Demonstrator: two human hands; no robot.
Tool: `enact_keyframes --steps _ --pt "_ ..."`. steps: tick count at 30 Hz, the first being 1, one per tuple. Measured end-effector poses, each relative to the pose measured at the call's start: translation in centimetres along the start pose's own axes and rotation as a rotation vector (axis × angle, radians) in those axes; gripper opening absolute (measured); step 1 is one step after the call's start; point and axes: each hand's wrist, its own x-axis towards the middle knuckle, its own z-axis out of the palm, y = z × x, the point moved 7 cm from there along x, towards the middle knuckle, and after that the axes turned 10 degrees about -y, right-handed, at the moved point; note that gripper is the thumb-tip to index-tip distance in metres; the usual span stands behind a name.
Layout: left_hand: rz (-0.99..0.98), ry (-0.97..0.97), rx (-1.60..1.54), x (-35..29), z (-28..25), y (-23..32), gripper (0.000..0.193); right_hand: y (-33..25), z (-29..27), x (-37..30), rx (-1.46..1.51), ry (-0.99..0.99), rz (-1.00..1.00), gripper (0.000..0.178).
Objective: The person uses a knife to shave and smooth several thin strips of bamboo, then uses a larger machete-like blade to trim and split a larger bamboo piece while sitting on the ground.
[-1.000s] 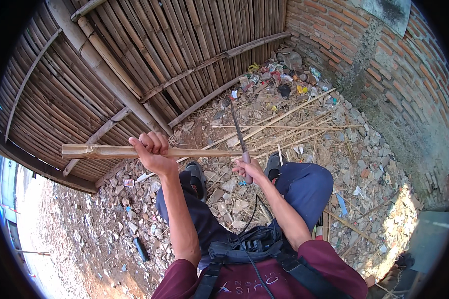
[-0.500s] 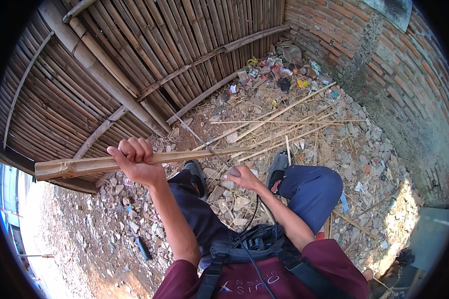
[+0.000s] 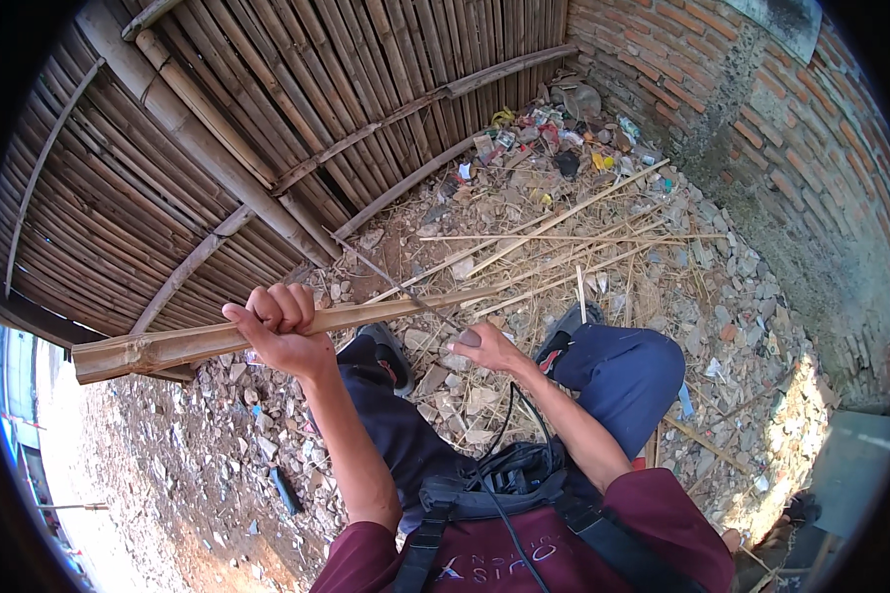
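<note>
My left hand [image 3: 285, 324] is wrapped around a split bamboo length [image 3: 158, 349], which is thick and jointed at its left end and tapers to the right. My right hand [image 3: 494, 350] is closed on the rounded handle of a long-bladed knife [image 3: 371, 265]. Its dark, narrow blade slants up and left from the hand and crosses the bamboo's thin part. Whether the edge bites into the bamboo, I cannot tell. Both hands are above the ground, between my two shoes.
Several thin bamboo strips [image 3: 564, 222] lie on rubble and straw ahead. Litter [image 3: 564, 138] is heaped in the far corner. A bamboo-slat wall [image 3: 366, 99] rises on the left, a brick wall [image 3: 761, 128] on the right. A dark cylinder [image 3: 286, 491] lies at lower left.
The bamboo's left end has dropped slightly, and my left hand has moved a little down and right. My right hand has shifted slightly right, with the knife blade still across the bamboo.
</note>
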Motion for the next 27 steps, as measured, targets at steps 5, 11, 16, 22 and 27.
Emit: enact_keyframes --steps 5,11,16,22,27 --pt "0.005 0.026 0.01 0.0 0.7 -0.4 0.062 5.1 0.9 -0.4 0.236 0.035 0.164 0.046" --pt "0.026 0.137 0.139 0.0 -0.1 0.4 0.059 4.3 0.9 1.2 0.013 -0.057 0.058 0.04" --pt "0.026 0.123 0.098 0.3 0.7 0.1 0.059 7.4 1.4 1.5 0.02 -0.038 0.124 0.038" --pt "0.028 0.174 0.102 0.6 -2.0 -0.1 0.058 4.0 0.1 1.5 0.0 0.112 -0.049 0.041" --pt "0.016 0.157 0.087 0.2 -0.3 -0.2 0.057 1.6 0.2 1.9 -0.036 -0.031 0.001 0.037"
